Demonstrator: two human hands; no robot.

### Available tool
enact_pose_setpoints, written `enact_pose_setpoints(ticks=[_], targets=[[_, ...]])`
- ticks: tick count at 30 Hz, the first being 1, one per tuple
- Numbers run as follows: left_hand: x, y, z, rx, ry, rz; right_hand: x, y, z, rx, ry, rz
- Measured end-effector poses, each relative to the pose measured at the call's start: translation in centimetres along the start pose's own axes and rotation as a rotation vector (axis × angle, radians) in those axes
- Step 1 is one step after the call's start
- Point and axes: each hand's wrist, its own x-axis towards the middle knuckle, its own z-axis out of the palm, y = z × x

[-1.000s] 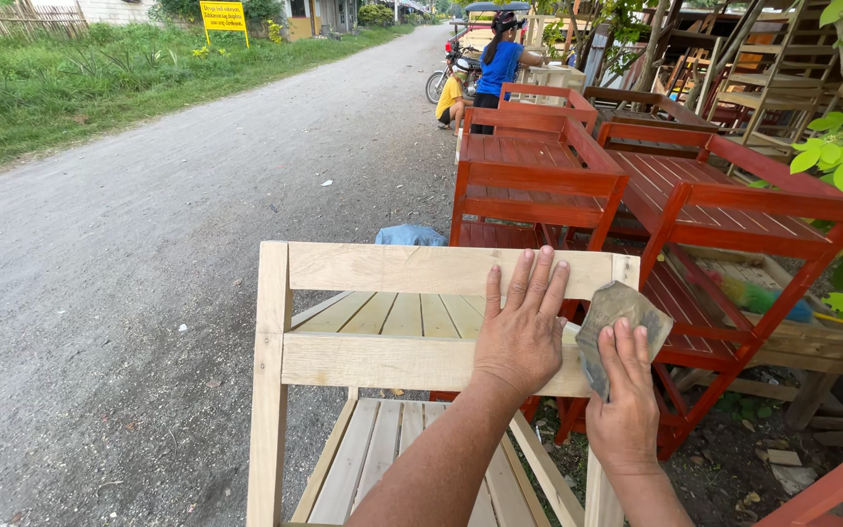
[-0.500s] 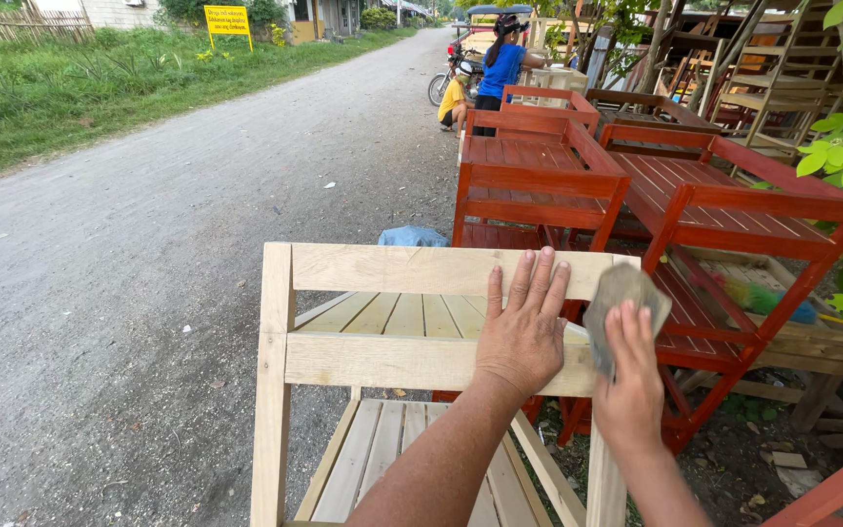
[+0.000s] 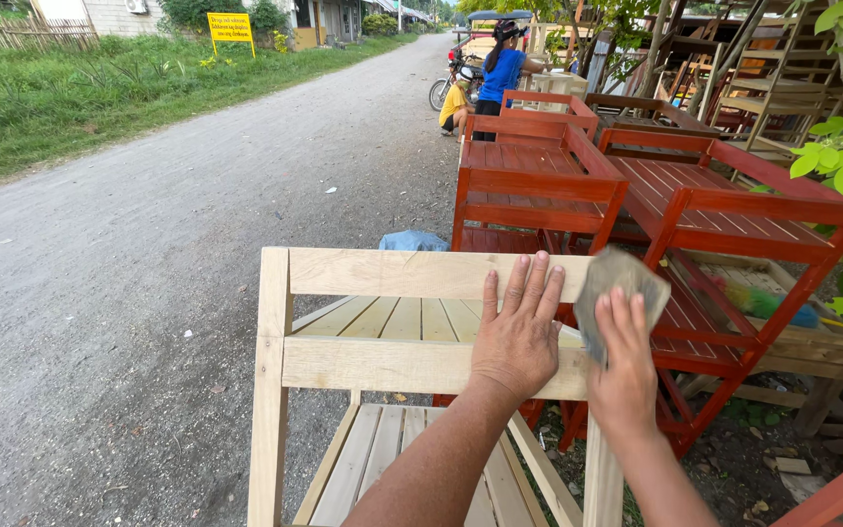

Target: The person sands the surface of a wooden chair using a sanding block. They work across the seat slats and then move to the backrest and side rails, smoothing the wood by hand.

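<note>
Red wooden racks (image 3: pixel 578 181), gravel road (image 3: pixel 148 244)

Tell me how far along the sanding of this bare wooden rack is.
Done: the unpainted pale wooden slatted rack is assembled, rails and slats in place. In hand: the right hand presses a grey sheet of sandpaper against the right corner post while the left hand braces the rails. Left: it is unpainted, unlike the red painted racks behind.

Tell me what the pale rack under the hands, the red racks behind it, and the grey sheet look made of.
Pale rack: bare wood, unfinished; grain and knots show. Red racks: slatted wood too, by the look, under a red-orange stain or paint. Grey sheet under the right hand: thin, flexible and curling, probably sandpaper. Left hand lies flat on the pale rails.
</note>
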Motion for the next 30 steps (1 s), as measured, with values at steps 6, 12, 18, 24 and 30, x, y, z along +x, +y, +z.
enact_pose_setpoints(ticks=[6, 12, 18, 24, 30], targets=[[0.1, 0.1, 0.0, -0.004, -0.016, -0.009, -2.3, 0.1, 0.3, -0.001, -0.006, 0.003], [0.0, 0.1, -0.1, -0.015, 0.016, -0.005, -2.3, 0.6, 0.4, 0.012, -0.020, -0.002], [0.0, 0.1, -0.2, 0.014, 0.006, -0.007, -4.5, 0.7, -0.4, 0.069, -0.011, 0.047], [0.0, 0.2, -0.1, 0.007, 0.008, -0.006, 3.2, 1.1, 0.2, 0.063, 0.034, 0.013], [0.2, 0.5, -0.1, -0.008, 0.013, -0.010, -3.4, 0.0, -1.0, 0.019, -0.032, 0.042]])
